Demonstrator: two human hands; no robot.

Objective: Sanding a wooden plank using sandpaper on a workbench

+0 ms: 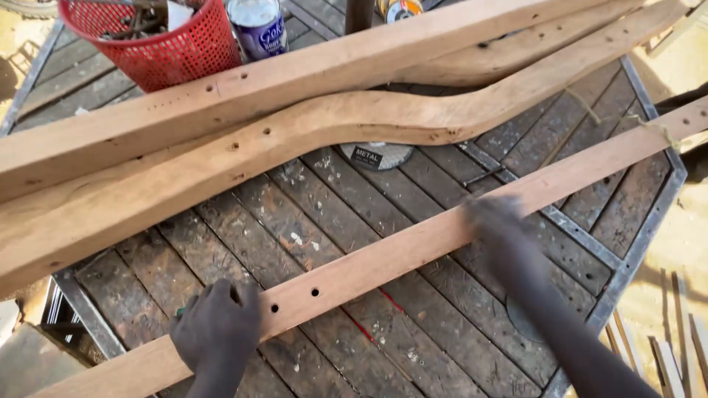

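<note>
A long narrow wooden slat (413, 247) with two small drilled holes lies diagonally across the dark slatted worktable (346, 199). My left hand (217, 328) grips the slat near its lower left end, just left of the holes. My right hand (493, 221), blurred by motion, rests on top of the slat further right. Whether it holds anything against the wood I cannot tell.
Two thick curved wooden beams (243, 147) lie across the table's far side. A red mesh basket (158, 37) of tools and a metal can (258, 26) stand at the back. A round cutting disc (376, 155) peeks out under a beam. The table's metal edge (649, 221) runs along the right, with sandy ground beyond.
</note>
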